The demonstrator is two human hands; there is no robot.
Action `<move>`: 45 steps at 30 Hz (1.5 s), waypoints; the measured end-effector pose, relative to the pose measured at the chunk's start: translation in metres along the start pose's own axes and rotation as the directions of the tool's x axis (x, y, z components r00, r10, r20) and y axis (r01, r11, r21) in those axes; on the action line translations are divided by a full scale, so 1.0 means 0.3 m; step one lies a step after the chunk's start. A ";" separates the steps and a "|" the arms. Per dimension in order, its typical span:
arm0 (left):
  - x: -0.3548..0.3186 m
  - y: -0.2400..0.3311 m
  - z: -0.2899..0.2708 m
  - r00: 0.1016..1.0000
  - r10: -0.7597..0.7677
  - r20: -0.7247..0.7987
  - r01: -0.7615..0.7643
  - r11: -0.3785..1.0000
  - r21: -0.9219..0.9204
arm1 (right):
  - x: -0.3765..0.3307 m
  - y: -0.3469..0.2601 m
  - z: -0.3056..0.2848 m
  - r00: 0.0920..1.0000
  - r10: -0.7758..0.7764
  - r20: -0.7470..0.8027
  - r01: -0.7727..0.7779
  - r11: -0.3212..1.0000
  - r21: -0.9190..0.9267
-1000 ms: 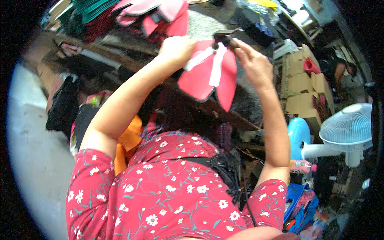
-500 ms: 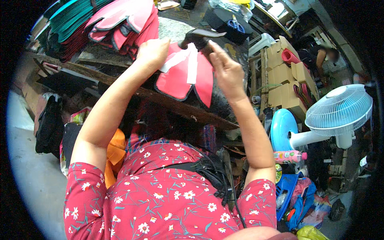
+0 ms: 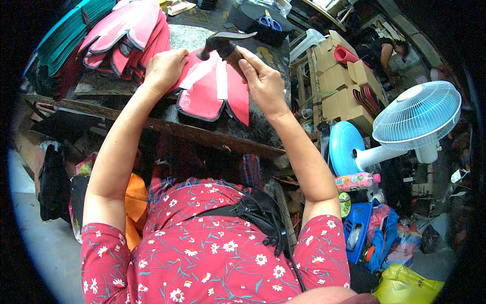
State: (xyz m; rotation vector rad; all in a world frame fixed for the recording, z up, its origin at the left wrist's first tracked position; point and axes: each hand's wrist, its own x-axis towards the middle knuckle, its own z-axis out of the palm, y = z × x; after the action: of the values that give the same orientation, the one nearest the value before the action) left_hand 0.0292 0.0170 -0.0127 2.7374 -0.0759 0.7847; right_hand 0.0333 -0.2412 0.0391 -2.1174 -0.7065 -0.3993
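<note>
A hammer (image 3: 234, 57) with a black curved head and a brown handle is gripped by my right hand (image 3: 263, 86), its striking face over the top of a pink piece (image 3: 201, 104). This piece is petal-shaped with dark-edged flaps, and two white strips run down it. It lies on a stone-like slab (image 3: 190, 36) on the workbench. At its upper left edge my left hand (image 3: 164, 70) is closed, fingers curled on the material; the fingertips are partly hidden.
Left of the slab are stacked pink pieces (image 3: 121, 30) and a stack of green sheets (image 3: 66, 43). Blue-handled scissors (image 3: 270, 21) stand at the back. Cardboard boxes (image 3: 334, 76), a fan (image 3: 417, 119) and a pink bottle (image 3: 357, 181) are on the right. Beyond, another person (image 3: 379, 53) bends down.
The whole view has shifted, so the bench sits further left and higher. The hammer remains over the pink piece in my right hand, and my left hand stays at the piece's edge.
</note>
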 end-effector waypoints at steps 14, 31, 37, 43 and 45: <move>0.009 -0.027 0.001 0.999 -0.033 0.015 0.034 0.998 -0.050 | -0.031 -0.032 0.011 0.992 -0.028 0.124 0.041 0.993 -0.109; -0.003 -0.076 0.019 0.993 0.104 -0.048 -0.113 0.961 -0.254 | -0.035 -0.032 0.010 0.940 0.164 0.299 -0.059 0.942 -0.331; 0.019 -0.077 0.071 0.994 0.091 -0.061 -0.100 0.982 -0.160 | -0.022 -0.010 -0.020 0.994 -0.012 0.108 0.016 0.999 -0.035; 0.018 -0.063 0.066 0.998 0.054 -0.026 -0.057 0.990 -0.131 | -0.045 0.000 0.038 0.970 -0.116 0.212 0.160 0.965 -0.206; 0.009 -0.053 0.045 0.999 0.047 -0.012 -0.048 0.989 -0.140 | -0.039 -0.015 0.029 0.967 -0.084 0.241 0.144 0.959 -0.244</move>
State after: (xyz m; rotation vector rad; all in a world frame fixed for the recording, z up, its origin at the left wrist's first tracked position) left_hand 0.0405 0.0284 -0.0265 2.6081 -0.1878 0.7730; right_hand 0.0216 -0.2362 0.0308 -2.4030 -0.9576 -0.3279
